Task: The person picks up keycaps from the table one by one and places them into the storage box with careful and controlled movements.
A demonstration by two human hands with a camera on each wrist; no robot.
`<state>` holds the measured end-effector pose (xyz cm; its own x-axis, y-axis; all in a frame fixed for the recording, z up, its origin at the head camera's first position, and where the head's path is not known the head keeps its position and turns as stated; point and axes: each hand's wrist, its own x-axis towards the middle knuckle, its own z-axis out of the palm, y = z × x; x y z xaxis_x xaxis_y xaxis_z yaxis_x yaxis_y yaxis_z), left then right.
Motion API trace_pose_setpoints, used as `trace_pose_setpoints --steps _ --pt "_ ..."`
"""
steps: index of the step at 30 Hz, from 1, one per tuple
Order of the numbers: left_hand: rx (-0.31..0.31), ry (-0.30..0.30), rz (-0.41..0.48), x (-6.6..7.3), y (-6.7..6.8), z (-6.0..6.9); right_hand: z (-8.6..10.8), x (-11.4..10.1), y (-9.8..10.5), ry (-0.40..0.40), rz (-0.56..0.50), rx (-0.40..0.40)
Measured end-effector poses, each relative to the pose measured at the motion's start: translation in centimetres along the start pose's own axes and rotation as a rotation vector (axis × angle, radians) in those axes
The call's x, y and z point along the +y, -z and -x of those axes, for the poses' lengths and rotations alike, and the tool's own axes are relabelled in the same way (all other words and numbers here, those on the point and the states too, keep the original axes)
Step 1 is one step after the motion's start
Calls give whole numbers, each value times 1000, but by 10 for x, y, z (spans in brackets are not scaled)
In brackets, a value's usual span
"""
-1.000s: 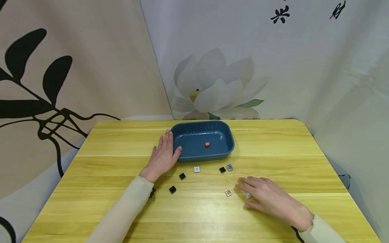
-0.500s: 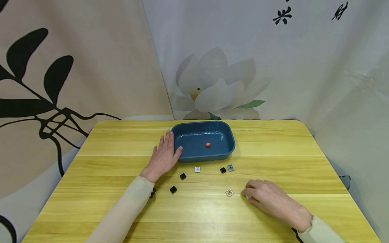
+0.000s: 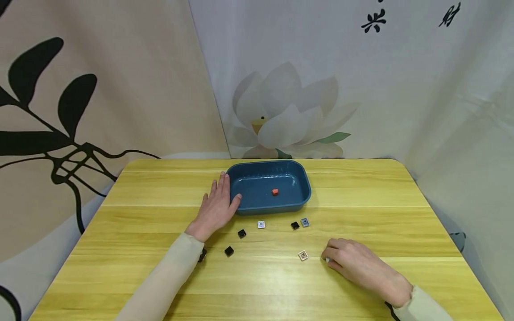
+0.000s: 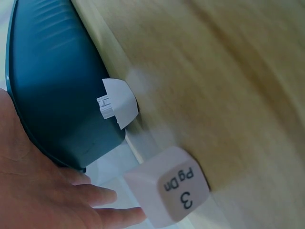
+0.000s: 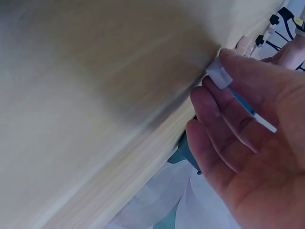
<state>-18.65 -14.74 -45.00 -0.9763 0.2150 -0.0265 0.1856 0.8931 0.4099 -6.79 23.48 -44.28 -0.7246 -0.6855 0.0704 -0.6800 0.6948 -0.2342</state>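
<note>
My left hand (image 3: 214,207) rests against the left side of the blue tray (image 3: 269,210), fingers straight and thumb over its near corner. A small red keycap (image 3: 275,192) lies inside the tray. My right hand (image 3: 357,266), low over the table's right half, pinches a white keycap (image 5: 219,75) between thumb and index finger; the other fingers are loosely bent. Just left of it lies a cream keycap (image 3: 303,255), stem side up. In the left wrist view, a keycap marked 3 PgDn (image 4: 174,188) and a white keycap (image 4: 120,102) show close by.
In front of the tray lie a white keycap (image 3: 261,224), a black keycap (image 3: 295,225) and a grey-blue keycap (image 3: 305,222). Further left are two black keycaps, one nearer the tray (image 3: 242,233). Printed cloth (image 3: 381,98) hangs behind the wooden table (image 3: 361,196).
The fingers of my right hand have closed from spread to pinching the white keycap, and the hand has drawn slightly right. My left hand stays on the tray.
</note>
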Motion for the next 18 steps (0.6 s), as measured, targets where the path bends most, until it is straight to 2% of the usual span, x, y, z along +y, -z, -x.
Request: trace_pose_setpoints --steps 8,18 --pt "-5 6 2 0 0 -1 -1 0 1 -5 18 22" --pt "-8 11 -2 1 -1 -1 -4 -1 2 43 42 131"
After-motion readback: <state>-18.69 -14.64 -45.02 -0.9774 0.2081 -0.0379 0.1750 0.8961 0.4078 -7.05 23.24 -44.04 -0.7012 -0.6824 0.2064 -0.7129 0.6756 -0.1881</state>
